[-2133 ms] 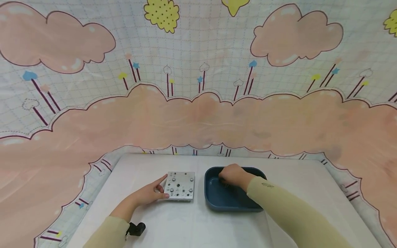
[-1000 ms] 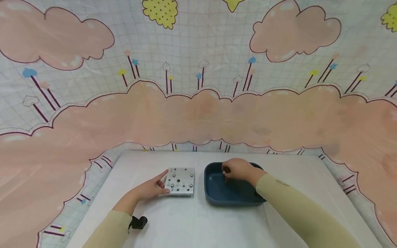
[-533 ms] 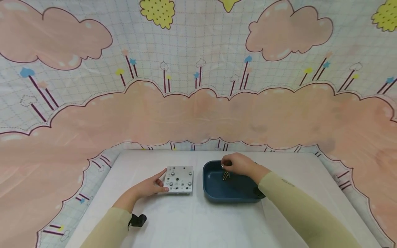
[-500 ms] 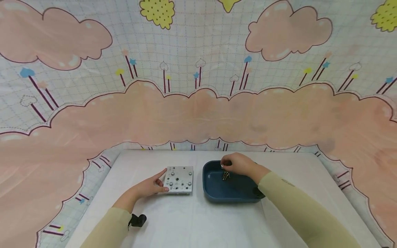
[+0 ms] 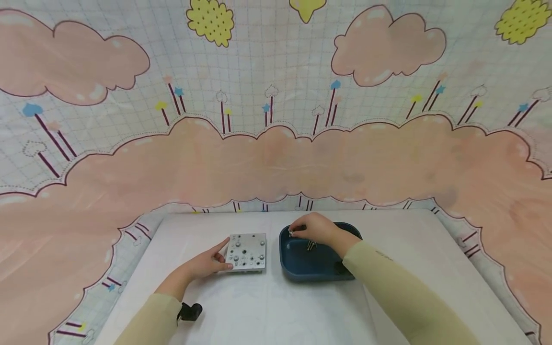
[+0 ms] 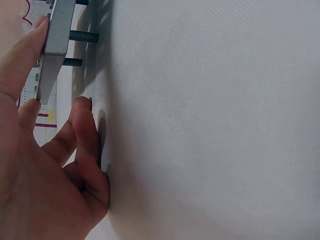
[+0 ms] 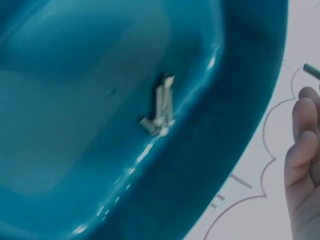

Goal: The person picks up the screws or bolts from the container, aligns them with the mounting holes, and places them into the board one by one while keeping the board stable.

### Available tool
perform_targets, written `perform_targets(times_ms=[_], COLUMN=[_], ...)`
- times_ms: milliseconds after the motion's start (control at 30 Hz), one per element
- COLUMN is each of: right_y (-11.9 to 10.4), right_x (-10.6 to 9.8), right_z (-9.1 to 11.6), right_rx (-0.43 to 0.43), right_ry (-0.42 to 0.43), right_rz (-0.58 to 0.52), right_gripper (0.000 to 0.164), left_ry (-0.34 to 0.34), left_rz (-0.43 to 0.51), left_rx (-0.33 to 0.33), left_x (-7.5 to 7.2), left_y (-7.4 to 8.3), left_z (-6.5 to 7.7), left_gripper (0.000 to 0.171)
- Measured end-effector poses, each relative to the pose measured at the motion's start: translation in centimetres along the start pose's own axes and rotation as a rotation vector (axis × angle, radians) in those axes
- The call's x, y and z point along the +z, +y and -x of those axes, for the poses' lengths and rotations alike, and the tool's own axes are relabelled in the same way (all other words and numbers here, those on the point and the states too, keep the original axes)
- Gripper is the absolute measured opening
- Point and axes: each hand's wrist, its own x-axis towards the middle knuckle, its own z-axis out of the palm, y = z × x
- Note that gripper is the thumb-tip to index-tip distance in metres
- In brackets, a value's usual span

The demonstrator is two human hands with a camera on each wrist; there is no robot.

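Observation:
In the head view, a square silver metal plate with holes and several screw heads stands on the white table. My left hand grips its left side, index finger at the far corner and thumb at the near one. Threaded screw ends stick out beneath the plate in the left wrist view. Over the left rim of a dark blue bin, my right hand pinches a small screw. Its threaded shank shows beyond the fingers in the right wrist view.
Several loose screws lie together inside the bin, near its far wall. A black wrist camera hangs by the left cuff. Behind the table hangs a patterned cloth.
My right hand has risen out of the bin with a screw and moved left toward the plate. My left hand stays at the plate. The view has shifted slightly.

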Motion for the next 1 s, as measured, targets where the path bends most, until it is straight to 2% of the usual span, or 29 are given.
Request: perform_targets(times_ms=[300, 500, 733, 1000], right_y=[-2.9, -5.4, -8.0, -9.5], right_x=[2.1, 3.2, 4.8, 6.5], right_z=[-1.8, -3.4, -5.5, -7.0], right_rx=[-0.017, -0.038, 0.005, 0.065], right_ry=[-0.003, -0.027, -0.034, -0.052], right_rz=[-0.064, -0.066, -0.04, -0.013], right_gripper=[0.021, 0.021, 0.02, 0.018], left_ry=[-0.002, 0.01, 0.008, 0.002], left_rz=[0.019, 0.037, 0.034, 0.019], left_rx=[0.003, 0.003, -0.014, -0.006], left_x=[0.3, 0.3, -0.1, -0.1], left_y=[-0.3, -0.6, -0.4, 0.1], left_z=[0.8, 0.7, 0.4, 0.2], left_gripper=[0.101, 0.101, 0.102, 0.1])
